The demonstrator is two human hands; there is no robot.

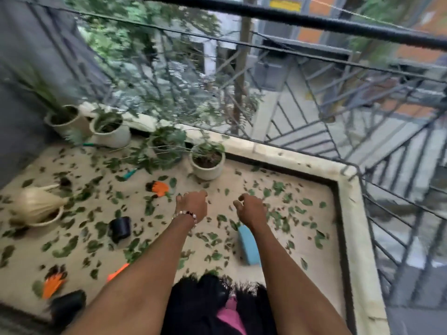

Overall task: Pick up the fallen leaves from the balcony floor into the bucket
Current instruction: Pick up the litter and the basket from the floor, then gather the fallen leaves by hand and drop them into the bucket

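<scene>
Several green fallen leaves (278, 187) lie scattered all over the beige balcony floor (154, 240). My left hand (192, 204), with a bead bracelet at the wrist, reaches out above the floor with loosely curled fingers and holds nothing. My right hand (251, 209) hangs beside it, fingers also loosely curled and empty. Both hands are above the leaves, not touching them. A blue oblong object (249, 246) lies on the floor, partly hidden under my right forearm; I cannot tell if it is the bucket. The frame is blurred.
White plant pots (206, 165) (110, 131) stand along the far edge. A cream watering can (36, 206), black small pots (119, 228) (66, 307), orange gloves (159, 188) (53, 284) and a teal-handled tool (129, 174) lie on the floor. A raised stone kerb (358, 213) and metal railing (362, 112) bound the right side.
</scene>
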